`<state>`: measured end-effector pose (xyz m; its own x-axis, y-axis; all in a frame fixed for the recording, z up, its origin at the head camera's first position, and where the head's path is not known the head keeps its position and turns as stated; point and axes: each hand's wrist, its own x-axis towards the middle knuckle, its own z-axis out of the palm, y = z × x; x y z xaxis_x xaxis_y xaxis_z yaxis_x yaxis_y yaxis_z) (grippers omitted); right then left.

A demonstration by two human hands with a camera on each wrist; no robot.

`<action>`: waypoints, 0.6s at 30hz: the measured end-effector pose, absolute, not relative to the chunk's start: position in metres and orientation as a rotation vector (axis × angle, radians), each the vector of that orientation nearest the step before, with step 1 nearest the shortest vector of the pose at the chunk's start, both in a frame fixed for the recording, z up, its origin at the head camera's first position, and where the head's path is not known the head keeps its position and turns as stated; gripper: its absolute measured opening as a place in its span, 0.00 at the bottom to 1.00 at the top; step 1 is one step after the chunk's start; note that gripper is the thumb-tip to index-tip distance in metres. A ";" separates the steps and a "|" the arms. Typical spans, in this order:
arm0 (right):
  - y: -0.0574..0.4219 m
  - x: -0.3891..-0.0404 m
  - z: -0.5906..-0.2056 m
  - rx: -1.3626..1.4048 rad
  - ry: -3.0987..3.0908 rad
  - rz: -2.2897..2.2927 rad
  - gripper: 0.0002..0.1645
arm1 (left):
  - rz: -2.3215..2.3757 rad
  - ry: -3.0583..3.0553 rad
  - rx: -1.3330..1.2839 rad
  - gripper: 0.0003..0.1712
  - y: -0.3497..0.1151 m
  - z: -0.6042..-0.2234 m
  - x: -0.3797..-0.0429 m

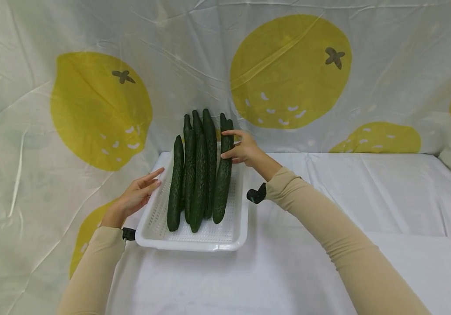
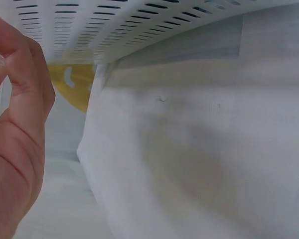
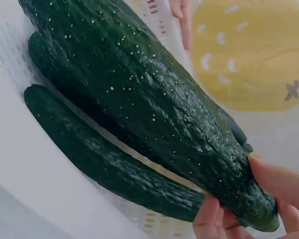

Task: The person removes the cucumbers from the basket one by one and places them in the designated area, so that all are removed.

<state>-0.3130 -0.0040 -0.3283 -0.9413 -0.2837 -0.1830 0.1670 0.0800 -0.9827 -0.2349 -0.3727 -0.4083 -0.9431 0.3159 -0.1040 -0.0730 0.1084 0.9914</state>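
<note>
A white perforated plastic basket (image 1: pixel 187 246) holds several dark green cucumbers (image 1: pixel 199 183) lying lengthwise, their far ends sticking up past its back edge. My right hand (image 1: pixel 244 151) pinches one cucumber (image 1: pixel 222 190) near its far end, between thumb and fingers, on the basket's right side. The right wrist view shows this bumpy cucumber (image 3: pixel 149 94) large in front, above another cucumber (image 3: pixel 104 159) along the basket wall. At the basket's left rim is my left hand (image 1: pixel 136 196), fingers loosely extended with the tips right at the rim. In the left wrist view the basket's slotted side (image 2: pixel 119 22) appears above that hand.
The basket stands on a table with a white cloth (image 1: pixel 288 271). Behind and to the left hangs a white curtain (image 1: pixel 194 52) printed with yellow lemons. Dark wrist straps sit at both cuffs, the right one (image 1: pixel 256 194) close to the basket's right rim.
</note>
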 end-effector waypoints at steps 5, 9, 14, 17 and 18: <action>0.004 -0.313 -0.322 -0.141 2.037 -1.910 0.46 | 1.931 2.075 0.221 0.32 -0.373 -0.408 -0.233; 0.011 -0.313 -0.317 -0.145 2.022 -1.907 0.46 | 1.934 2.075 0.221 0.32 -0.372 -0.408 -0.233; 0.022 -0.311 -0.309 -0.155 1.979 -1.920 0.46 | 1.933 2.080 0.213 0.32 -0.372 -0.407 -0.234; 0.030 -0.312 -0.306 -0.183 1.981 -1.910 0.46 | 1.936 2.072 0.208 0.32 -0.372 -0.407 -0.234; 0.032 -0.311 -0.305 -0.184 1.982 -1.908 0.46 | 1.937 2.070 0.207 0.32 -0.372 -0.407 -0.234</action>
<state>-0.3114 0.0320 -0.3047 -0.9186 -0.3516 -0.1804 0.1669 0.0686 -0.9836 -0.2343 -0.3720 -0.4069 -0.9453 0.3044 -0.1173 -0.0969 0.0814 0.9920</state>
